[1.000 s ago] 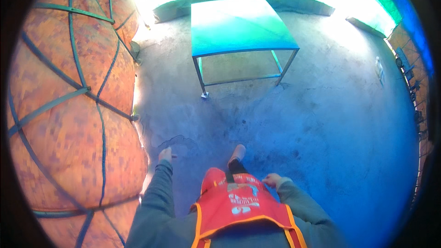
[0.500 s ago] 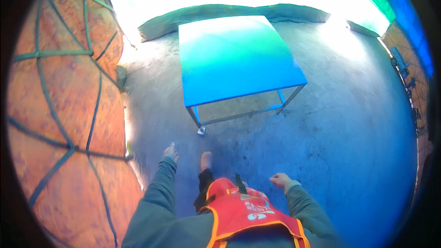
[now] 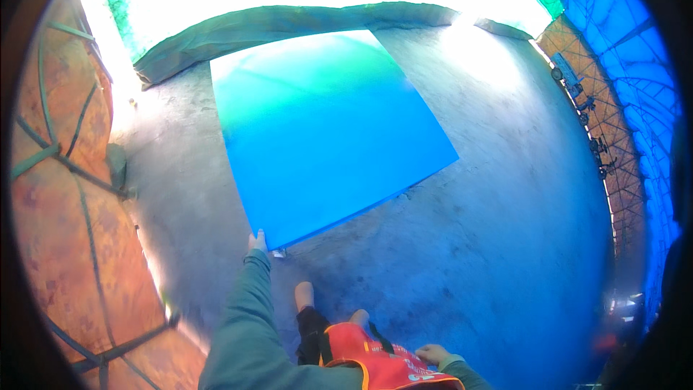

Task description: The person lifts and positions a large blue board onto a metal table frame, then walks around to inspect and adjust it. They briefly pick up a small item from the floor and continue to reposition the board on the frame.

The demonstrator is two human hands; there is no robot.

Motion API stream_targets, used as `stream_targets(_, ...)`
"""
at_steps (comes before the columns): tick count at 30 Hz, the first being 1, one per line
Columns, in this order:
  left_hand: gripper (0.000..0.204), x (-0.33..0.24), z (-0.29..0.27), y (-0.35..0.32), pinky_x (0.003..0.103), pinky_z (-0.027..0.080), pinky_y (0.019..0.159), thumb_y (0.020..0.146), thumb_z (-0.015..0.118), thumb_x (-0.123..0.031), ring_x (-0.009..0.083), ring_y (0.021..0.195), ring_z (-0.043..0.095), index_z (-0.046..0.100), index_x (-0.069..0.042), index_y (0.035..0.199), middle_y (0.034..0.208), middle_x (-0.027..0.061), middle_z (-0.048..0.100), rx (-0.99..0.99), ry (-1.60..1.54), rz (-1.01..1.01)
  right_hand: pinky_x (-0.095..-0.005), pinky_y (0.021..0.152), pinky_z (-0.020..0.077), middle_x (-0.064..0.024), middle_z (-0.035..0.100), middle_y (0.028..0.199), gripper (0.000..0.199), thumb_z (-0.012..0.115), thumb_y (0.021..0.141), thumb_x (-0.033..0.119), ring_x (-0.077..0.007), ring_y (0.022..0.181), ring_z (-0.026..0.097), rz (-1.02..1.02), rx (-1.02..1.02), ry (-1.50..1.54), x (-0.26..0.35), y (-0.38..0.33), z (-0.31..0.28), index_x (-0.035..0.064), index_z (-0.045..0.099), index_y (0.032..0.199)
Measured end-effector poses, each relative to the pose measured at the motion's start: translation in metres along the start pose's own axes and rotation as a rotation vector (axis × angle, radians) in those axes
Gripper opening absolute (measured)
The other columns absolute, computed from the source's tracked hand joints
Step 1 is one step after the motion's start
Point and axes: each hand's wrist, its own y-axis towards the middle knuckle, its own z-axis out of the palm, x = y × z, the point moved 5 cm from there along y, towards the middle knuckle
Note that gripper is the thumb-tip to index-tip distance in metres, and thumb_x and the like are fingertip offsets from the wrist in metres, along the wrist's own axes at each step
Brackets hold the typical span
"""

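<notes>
A square table (image 3: 336, 152) with a smooth top, blue on the near part and pale green toward the far side, stands in front of me. My left hand (image 3: 256, 241) is at its near left corner, fingers pointing forward and a little apart; whether it presses on the edge is too small to tell. Close to the red apron (image 3: 368, 357) with orange trim on my body is my right hand (image 3: 433, 354), its fingers curled in and no object visible in them.
A dark rolled cloth (image 3: 289, 25) lies along the bright opening behind the table. Orange sheeting on a pole frame (image 3: 65, 245) rises at the left. Bicycles or carts (image 3: 588, 112) stand by the far right wall, under blue sheeting (image 3: 613, 43). The floor is grey concrete (image 3: 505, 245).
I have come closer to the table, which now fills more of the view and sits further left. My left hand has reached its near corner; my right hand has drawn in toward the apron.
</notes>
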Motion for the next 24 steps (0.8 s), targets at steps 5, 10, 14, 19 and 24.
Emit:
stream_targets(5,0.055,-0.001,0.003,-0.017,0.046,0.056,0.097,0.11,0.058,-0.037,0.0314,0.114,0.068,0.05,0.004,0.145,0.133,0.0206,0.066,-0.016,0.089,0.033,-0.0338,0.072,0.059,-0.0092,0.077,0.101,0.047,0.078,0.095,0.04,-0.0167,0.086,0.071,0.062,-0.012,0.113,0.034,0.0,0.01,0.0004,0.076,0.12)
stream_targets(10,0.059,-0.001,0.003,-0.017,0.046,0.055,0.101,0.111,0.056,-0.037,0.0329,0.12,0.066,0.045,0.005,0.151,0.141,0.0223,0.062,0.02,0.023,-0.08,-0.0331,0.079,0.0588,-0.0053,0.075,0.104,0.039,0.074,0.096,0.035,-0.0164,0.09,0.069,0.094,-0.076,0.19,0.045,0.004,0.006,0.0025,0.077,0.117)
stream_targets(14,0.058,0.001,0.001,-0.016,0.047,0.052,0.103,0.111,0.055,-0.039,0.0337,0.121,0.065,0.048,0.005,0.148,0.138,0.023,0.064,0.015,0.083,-0.007,-0.0331,0.074,0.0585,-0.0051,0.074,0.098,0.04,0.075,0.095,0.038,-0.0148,0.084,0.068,0.051,-0.053,0.163,0.048,0.003,0.007,0.003,0.077,0.116)
stream_targets(19,0.056,0.001,0.004,-0.019,0.047,0.051,0.106,0.111,0.052,-0.034,0.0366,0.124,0.064,0.046,0.007,0.15,0.141,0.0249,0.062,-0.023,0.098,-0.006,-0.0327,0.069,0.0577,-0.0039,0.074,0.088,0.041,0.076,0.094,0.043,-0.0144,0.074,0.067,0.066,-0.064,0.002,0.05,0.005,0.007,0.0065,0.079,0.111)
stream_targets(24,0.06,-0.031,0.001,-0.04,0.051,0.05,0.108,0.104,0.062,-0.034,0.0412,0.127,0.063,0.053,0.007,0.147,0.143,0.0279,0.062,-0.258,0.511,0.09,-0.0363,0.075,0.0592,-0.009,0.078,0.1,0.049,0.076,0.092,0.05,-0.0204,0.082,0.073,-0.067,-0.124,0.057,0.061,0.009,-0.003,0.0074,0.079,0.116)
